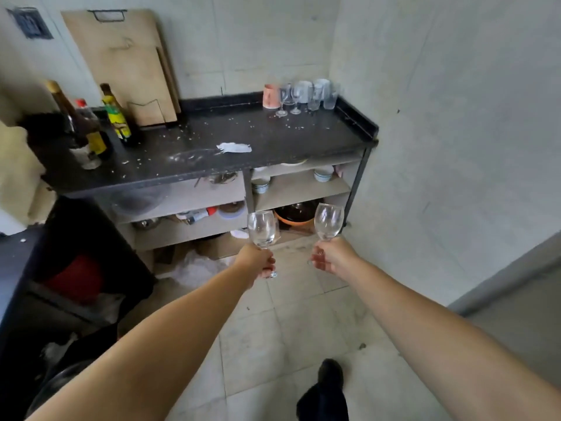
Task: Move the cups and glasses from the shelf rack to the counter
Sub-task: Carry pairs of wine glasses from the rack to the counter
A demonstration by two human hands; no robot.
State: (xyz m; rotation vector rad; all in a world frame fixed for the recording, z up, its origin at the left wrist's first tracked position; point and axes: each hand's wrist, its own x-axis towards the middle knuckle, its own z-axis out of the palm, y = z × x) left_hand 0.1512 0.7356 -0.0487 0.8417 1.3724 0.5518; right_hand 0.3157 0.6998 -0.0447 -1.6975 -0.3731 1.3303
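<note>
Both arms reach out over the tiled floor, each hand wrapped around a stem. The left hand [258, 259] grips a clear, empty stemmed wine glass [263, 228], held upright; the right hand [331, 256] is closed on a second clear wine glass [328, 222], tilted slightly outward. Both glasses hang in the air in front of the open shelves, below the dark speckled stone worktop [194, 147]. At its far right corner stands a cluster of clear glasses [306, 95] beside a pink cup [271, 96].
</note>
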